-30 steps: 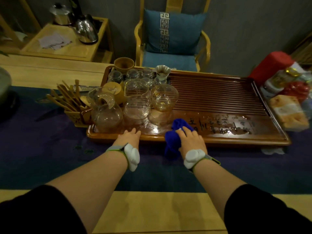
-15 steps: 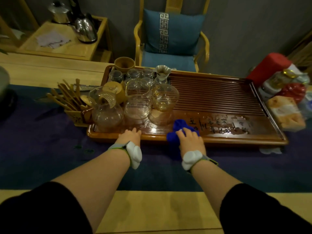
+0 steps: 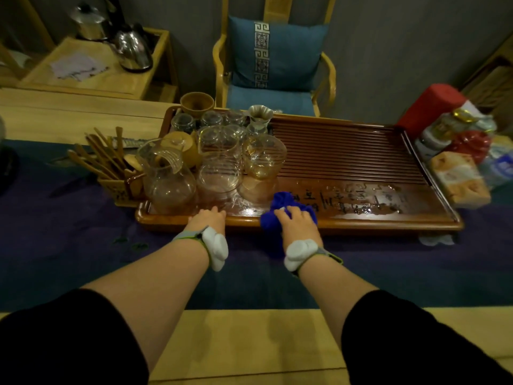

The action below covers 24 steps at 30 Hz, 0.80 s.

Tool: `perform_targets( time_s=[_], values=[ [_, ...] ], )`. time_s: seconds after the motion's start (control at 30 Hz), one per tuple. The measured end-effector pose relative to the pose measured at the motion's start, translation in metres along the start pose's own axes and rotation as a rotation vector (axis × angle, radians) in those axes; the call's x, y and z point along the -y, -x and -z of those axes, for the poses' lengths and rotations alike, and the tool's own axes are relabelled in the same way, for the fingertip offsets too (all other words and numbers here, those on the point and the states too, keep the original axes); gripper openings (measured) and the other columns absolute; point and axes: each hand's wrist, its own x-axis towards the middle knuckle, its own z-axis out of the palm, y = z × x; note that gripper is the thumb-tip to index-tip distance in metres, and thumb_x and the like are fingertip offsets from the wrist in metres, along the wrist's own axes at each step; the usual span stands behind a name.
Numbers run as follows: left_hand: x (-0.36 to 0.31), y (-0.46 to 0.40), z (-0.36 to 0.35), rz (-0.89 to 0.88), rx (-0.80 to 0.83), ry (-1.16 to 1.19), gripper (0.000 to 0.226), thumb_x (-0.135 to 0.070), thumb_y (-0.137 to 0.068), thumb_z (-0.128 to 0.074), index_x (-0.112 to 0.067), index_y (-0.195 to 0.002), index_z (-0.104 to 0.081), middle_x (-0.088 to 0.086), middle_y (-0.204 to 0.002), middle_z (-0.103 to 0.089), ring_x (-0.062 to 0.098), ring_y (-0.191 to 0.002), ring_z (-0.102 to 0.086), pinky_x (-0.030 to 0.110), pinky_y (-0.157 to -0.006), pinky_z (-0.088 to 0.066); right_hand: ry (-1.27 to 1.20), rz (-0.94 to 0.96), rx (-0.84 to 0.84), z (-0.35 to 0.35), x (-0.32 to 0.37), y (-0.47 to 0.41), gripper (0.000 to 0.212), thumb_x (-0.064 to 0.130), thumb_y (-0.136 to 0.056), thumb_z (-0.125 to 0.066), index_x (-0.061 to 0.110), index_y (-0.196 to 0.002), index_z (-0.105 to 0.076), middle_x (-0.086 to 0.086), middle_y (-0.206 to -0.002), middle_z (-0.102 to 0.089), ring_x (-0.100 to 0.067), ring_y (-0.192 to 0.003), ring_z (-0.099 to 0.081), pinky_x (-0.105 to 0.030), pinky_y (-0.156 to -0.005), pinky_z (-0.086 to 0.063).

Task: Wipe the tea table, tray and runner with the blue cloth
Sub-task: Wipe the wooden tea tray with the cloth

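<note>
My right hand (image 3: 295, 222) is pressed palm-down on the blue cloth (image 3: 280, 211), fingers spread over the bunched fabric, not pinching it. Cloth sits on the near edge of the tray (image 3: 388, 219), part on the glossy front strip, part draped over the rim toward me. Flat palm makes sense: more contact area, pressure goes straight into the wet wood.

Left hand (image 3: 206, 219) is flat on the same near rim, off to the left of my right hand, holding nothing. Judging by placement, it braces the tray so wiping force doesn't slide it on the runner (image 3: 388, 273). Hands well apart, both on the tray's front edge.

Glassware (image 3: 219, 165) is clustered just beyond my left hand, on the tray's left end (probably shoved there to free up the slatted area). Right of my right hand the front strip with carved characters (image 3: 358, 200) shows wet sheen and streaks, so that's likely the next stretch.

Progress guess: early. Tray partly done. Runner under my wrists and the bare table (image 3: 249, 343) nearest me look untouched, though I can't tell for sure in this light.

Risk: sweeping left puts the cloth into the glass pitcher (image 3: 166, 182). Keep strokes rightward, low, along the rim.
</note>
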Motion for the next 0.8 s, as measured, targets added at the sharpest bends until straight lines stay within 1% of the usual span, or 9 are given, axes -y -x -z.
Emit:
perform_targets(
  time_s=[0.1,0.2,0.27,0.4,0.53,0.67,0.73,0.77,0.8],
  values=[
    [-0.001,-0.001,0.001,0.016,0.005,-0.013,0.063,-0.020,-0.091,-0.053,-0.021,-0.147,-0.023,0.003,-0.148,-0.025,0.030,-0.131,-0.033,0.041,-0.098,-0.038,0.018,-0.119,0.045,0.009,-0.042,0.008,0.083,0.008,-0.070,-0.070,0.019,-0.142,-0.030,-0.009,-0.143,-0.031,-0.035,-0.125,-0.037,-0.038,-0.102,-0.037],
    [-0.005,-0.002,0.000,0.031,0.019,-0.017,0.067,-0.022,-0.090,-0.055,-0.021,-0.147,-0.020,0.004,-0.148,-0.024,0.030,-0.131,-0.033,0.041,-0.099,-0.037,0.063,-0.171,0.029,0.012,-0.045,0.009,0.071,0.012,-0.079,-0.065,0.018,-0.140,-0.031,-0.010,-0.143,-0.033,-0.034,-0.125,-0.038,-0.038,-0.099,-0.038],
    [-0.004,-0.004,-0.001,0.037,0.021,-0.015,0.068,-0.022,-0.090,-0.055,-0.021,-0.147,-0.019,0.004,-0.149,-0.023,0.030,-0.131,-0.031,0.041,-0.101,-0.037,0.070,-0.120,-0.031,0.004,-0.021,0.008,0.059,0.014,-0.086,-0.055,0.018,-0.139,-0.031,-0.009,-0.143,-0.034,-0.033,-0.123,-0.039,-0.040,-0.098,-0.038],
    [-0.005,-0.001,0.002,0.063,0.062,-0.034,0.069,-0.020,-0.090,-0.055,-0.021,-0.148,-0.017,0.005,-0.151,-0.018,0.031,-0.134,-0.028,0.042,-0.104,-0.035,-0.011,0.066,-0.068,-0.007,0.015,0.000,0.063,0.011,-0.085,-0.056,0.019,-0.142,-0.030,-0.009,-0.144,-0.032,-0.033,-0.128,-0.034,-0.044,-0.104,-0.031],
    [-0.005,0.002,0.002,0.085,0.066,-0.083,0.069,-0.022,-0.092,-0.052,-0.019,-0.149,-0.014,0.005,-0.153,-0.016,0.030,-0.138,-0.024,0.041,-0.109,-0.034,-0.075,0.166,0.017,-0.005,-0.014,-0.005,0.070,0.011,-0.083,-0.059,0.025,-0.145,-0.028,-0.005,-0.152,-0.024,-0.030,-0.135,-0.027,-0.040,-0.110,-0.025],
    [-0.017,0.009,0.011,0.134,0.082,-0.211,0.059,-0.026,-0.096,-0.045,-0.015,-0.147,-0.020,0.006,-0.152,-0.022,0.027,-0.134,-0.033,0.035,-0.101,-0.040,-0.157,0.042,0.074,0.002,-0.073,-0.002,0.066,0.015,-0.086,-0.052,0.030,-0.146,-0.028,0.002,-0.156,-0.019,-0.028,-0.138,-0.022,-0.038,-0.112,-0.024],
    [-0.023,0.011,0.013,0.126,0.090,-0.331,0.028,-0.025,-0.095,-0.044,-0.018,-0.121,-0.048,0.002,-0.141,-0.040,0.017,-0.115,-0.048,0.029,-0.076,-0.047,-0.145,0.005,0.105,0.007,-0.090,0.000,0.064,0.018,-0.089,-0.051,0.031,-0.147,-0.027,0.003,-0.157,-0.016,-0.027,-0.140,-0.020,-0.038,-0.113,-0.023],
    [-0.027,0.012,0.014,0.122,0.100,-0.344,0.013,-0.024,-0.094,-0.043,-0.020,-0.101,-0.054,-0.002,-0.133,-0.047,0.013,-0.105,-0.050,0.028,-0.071,-0.048,-0.131,0.002,0.128,0.010,-0.093,0.000,0.064,0.019,-0.089,-0.051,0.031,-0.147,-0.026,0.003,-0.157,-0.014,-0.027,-0.140,-0.018,-0.039,-0.113,-0.023],
    [-0.031,0.010,0.014,0.124,0.102,-0.355,0.014,-0.023,-0.096,-0.042,-0.021,-0.097,-0.056,-0.003,-0.129,-0.048,0.012,-0.106,-0.050,0.028,-0.077,-0.049,-0.122,0.005,0.154,0.013,-0.092,0.000,0.066,0.019,-0.088,-0.053,0.031,-0.147,-0.026,0.002,-0.157,-0.013,-0.028,-0.141,-0.017,-0.040,-0.112,-0.023]
  ],
)
